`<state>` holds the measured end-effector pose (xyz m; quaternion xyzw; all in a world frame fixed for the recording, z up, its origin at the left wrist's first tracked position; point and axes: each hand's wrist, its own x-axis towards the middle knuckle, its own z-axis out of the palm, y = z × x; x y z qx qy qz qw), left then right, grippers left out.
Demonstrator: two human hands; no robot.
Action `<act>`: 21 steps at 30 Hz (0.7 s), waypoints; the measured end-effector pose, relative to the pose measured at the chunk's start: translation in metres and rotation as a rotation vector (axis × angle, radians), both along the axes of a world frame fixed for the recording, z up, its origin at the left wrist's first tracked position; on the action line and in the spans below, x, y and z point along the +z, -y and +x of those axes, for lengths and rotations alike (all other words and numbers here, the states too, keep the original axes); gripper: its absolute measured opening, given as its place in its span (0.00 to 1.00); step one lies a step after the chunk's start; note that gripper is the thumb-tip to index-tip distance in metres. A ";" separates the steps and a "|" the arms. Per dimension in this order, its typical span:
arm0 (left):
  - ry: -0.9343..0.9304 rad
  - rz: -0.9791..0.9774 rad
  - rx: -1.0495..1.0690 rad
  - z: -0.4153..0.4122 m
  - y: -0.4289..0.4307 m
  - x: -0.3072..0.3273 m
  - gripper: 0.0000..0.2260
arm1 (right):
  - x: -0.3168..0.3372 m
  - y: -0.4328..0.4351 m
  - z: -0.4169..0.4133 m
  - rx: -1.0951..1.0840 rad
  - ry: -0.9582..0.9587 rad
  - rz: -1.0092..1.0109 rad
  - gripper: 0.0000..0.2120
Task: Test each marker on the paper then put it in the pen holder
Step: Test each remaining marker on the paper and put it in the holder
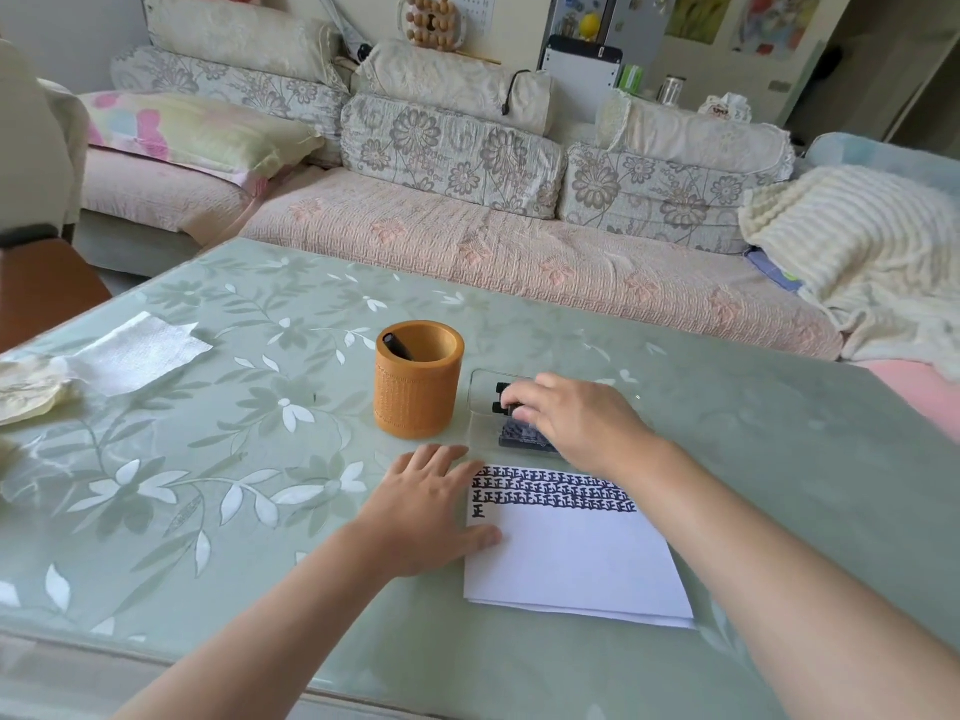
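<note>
An orange cylindrical pen holder [418,387] stands on the table with one black marker [397,347] leaning inside it. Right of it lies a clear plastic case [480,394] holding black markers [501,398]. My right hand [576,420] reaches into the case, its fingertips curled around one of the markers. A white sheet of paper [571,558] lies in front, its top rows filled with dark written marks. My left hand [431,506] rests flat on the paper's left edge, fingers spread.
The table [208,485] has a green floral glass-covered top. A white tissue [140,353] and a crumpled cloth [28,387] lie at the far left. A long sofa [467,226] runs behind the table, with a cream blanket [857,236] on the right.
</note>
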<state>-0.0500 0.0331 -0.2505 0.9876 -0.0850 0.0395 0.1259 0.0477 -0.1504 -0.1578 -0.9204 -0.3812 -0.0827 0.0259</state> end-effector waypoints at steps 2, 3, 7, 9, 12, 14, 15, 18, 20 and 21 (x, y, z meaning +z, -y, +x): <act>0.003 0.003 0.004 0.000 0.001 0.000 0.41 | -0.007 0.003 -0.012 -0.028 -0.092 0.044 0.12; 0.004 0.006 0.006 0.000 0.001 0.001 0.41 | -0.012 0.005 -0.017 -0.042 -0.145 0.069 0.13; 0.033 -0.012 0.007 -0.003 0.003 0.004 0.40 | -0.031 0.018 -0.038 -0.061 -0.290 0.098 0.16; 0.078 -0.051 -0.006 -0.003 0.003 0.005 0.37 | -0.038 0.025 -0.045 -0.050 -0.339 0.119 0.15; 0.163 -0.098 -0.060 -0.004 0.007 0.008 0.31 | -0.043 0.029 -0.051 -0.037 -0.388 0.155 0.15; 0.210 -0.128 -0.101 -0.006 0.011 0.010 0.25 | -0.042 0.030 -0.053 -0.029 -0.380 0.186 0.16; 0.231 -0.149 -0.112 -0.006 0.013 0.011 0.23 | -0.040 0.029 -0.054 -0.029 -0.376 0.208 0.16; 0.290 -0.200 -0.111 -0.005 0.016 0.012 0.14 | -0.037 0.030 -0.055 -0.041 -0.389 0.270 0.13; 0.337 -0.217 -0.109 -0.003 0.015 0.013 0.10 | -0.036 0.032 -0.056 -0.080 -0.406 0.280 0.10; 0.359 -0.217 -0.105 -0.002 0.013 0.015 0.08 | -0.036 0.034 -0.055 -0.105 -0.406 0.280 0.10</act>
